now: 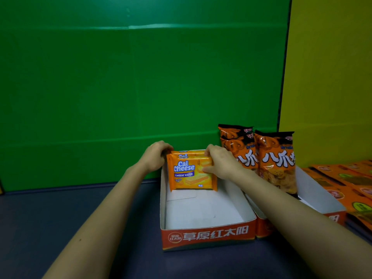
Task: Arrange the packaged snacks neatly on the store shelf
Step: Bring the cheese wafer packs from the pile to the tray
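Three orange Cal Cheese wafer packs point(189, 174) stand upright in a row at the far end of an open white cardboard tray point(203, 236) with a red front band. My left hand point(156, 156) grips the left ends of the packs, fingers curled over their top edge. My right hand point(219, 162) grips the right ends, thumb on the face of the front pack. The near part of the tray is bare white card.
Orange and black snack bags point(275, 162) stand upright in a second tray point(320, 200) just to the right. Flat orange boxes point(346, 178) lie at the far right. A green back panel point(141, 77) and a yellow side panel point(330, 67) enclose the dark blue shelf surface point(60, 208).
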